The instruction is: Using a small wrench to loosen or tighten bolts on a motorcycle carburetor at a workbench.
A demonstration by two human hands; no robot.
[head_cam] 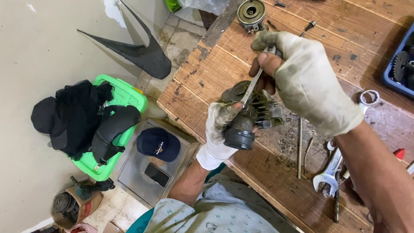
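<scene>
— What is the left hand (pixel 219 129) doing?

— It wears a dirty white glove and is closed around a grimy engine part (pixel 248 116), a dark metal body with cooling fins and a round black rubber neck at its lower end. The part is held up over the near edge of the wooden workbench (pixel 258 172), not resting on it.

— And the right hand (pixel 302 73)?

— Also gloved (the fingertips poke bare out of the glove), and gripped shut on a slim silver wrench (pixel 252 86). The wrench slants down from the fist, and its lower end sits on the top of the engine part, just beside the left thumb.

— What lies around them on the bench?

— Right of the hands, a larger combination wrench (pixel 330 172) lies flat near the right forearm, with a ring spanner end (pixel 368 98) showing further back. Two thin rods (pixel 299 146) lie in the dirt just under the held part. At the far edge there is a round metal housing (pixel 251 14), and a blue tray (pixel 394 73) with gears in it at the right border.

— And off the bench?

— On the floor to the left, a green plastic crate (pixel 125 97) piled with black clothing, and a dark blue cap (pixel 157 144) lying on a grey metal box (pixel 151 172).
</scene>
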